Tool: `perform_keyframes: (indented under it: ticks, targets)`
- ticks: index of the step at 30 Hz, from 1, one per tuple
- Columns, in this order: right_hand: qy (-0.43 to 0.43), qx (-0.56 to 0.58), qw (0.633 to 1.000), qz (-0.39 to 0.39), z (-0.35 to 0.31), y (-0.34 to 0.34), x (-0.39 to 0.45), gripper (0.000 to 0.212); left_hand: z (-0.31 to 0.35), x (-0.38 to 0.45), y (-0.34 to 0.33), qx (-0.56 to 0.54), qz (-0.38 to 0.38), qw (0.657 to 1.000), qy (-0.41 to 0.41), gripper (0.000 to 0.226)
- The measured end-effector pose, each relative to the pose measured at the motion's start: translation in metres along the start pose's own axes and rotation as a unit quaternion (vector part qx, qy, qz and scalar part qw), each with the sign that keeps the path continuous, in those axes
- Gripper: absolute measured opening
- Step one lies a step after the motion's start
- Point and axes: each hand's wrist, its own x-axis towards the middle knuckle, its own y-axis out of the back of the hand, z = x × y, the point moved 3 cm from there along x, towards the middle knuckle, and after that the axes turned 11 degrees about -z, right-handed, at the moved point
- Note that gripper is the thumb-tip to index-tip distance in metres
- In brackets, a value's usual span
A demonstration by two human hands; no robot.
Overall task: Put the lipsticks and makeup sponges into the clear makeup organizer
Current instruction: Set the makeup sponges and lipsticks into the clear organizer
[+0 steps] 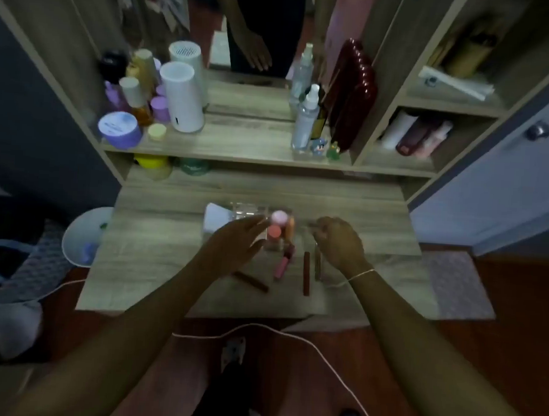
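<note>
On the wooden worktop (154, 264), going from the left, a dark red lipstick (252, 281) lies slanted, its long axis running from far-left to near-right, just on the near side of the left hand (235, 242). That hand hovers with fingers spread wide and holds nothing that shows; its fingertips reach the left wall of the clear makeup organizer (250, 211), which stands at the middle of the worktop. Two pink makeup sponges (279, 217) already sit inside it, one paler and farther, one coral and nearer, with an orange tube upright beside them.

Next comes a pink lipstick (282, 266), lying nearly lengthwise away from the person, tilted slightly right at its far end, just on the near side of the organizer. Right of it a second dark red lipstick (306, 273) lies straight near-to-far. A pale, see-through one (318, 265) lies parallel, just beside it, under the right hand (338, 244).

The right hand is curled with fingers drawn narrow; blur hides whether anything is pinched there. It is probably the nearer hand for the two right-side tubes; the slanted one suits the left.
</note>
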Motion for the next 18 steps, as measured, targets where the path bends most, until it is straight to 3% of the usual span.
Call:
perform_keyframes:
  ticks: [4, 8, 12, 18]
  targets:
    - [-0.061, 0.03, 0.997, -0.041, 0.007, -0.034, -0.01, 0.031, -0.009, -0.009, -0.037, 0.023, -0.091, 0.995, -0.019, 0.038]
    - [-0.07, 0.011, 0.996, -0.055, 0.001, -0.061, -0.018, 0.013, -0.022, -0.015, -0.065, 0.051, -0.158, 0.985, -0.036, 0.034]
    - [-0.088, 0.014, 0.995, -0.045, 0.001, -0.074, -0.022, 0.022, -0.033, -0.013, -0.081, 0.044, -0.225, 0.973, -0.022, 0.034]
    - [-0.111, 0.032, 0.993, -0.024, -0.005, -0.078, -0.014, 0.021, -0.034, -0.011, -0.091, 0.029, -0.202, 0.977, -0.059, 0.015]
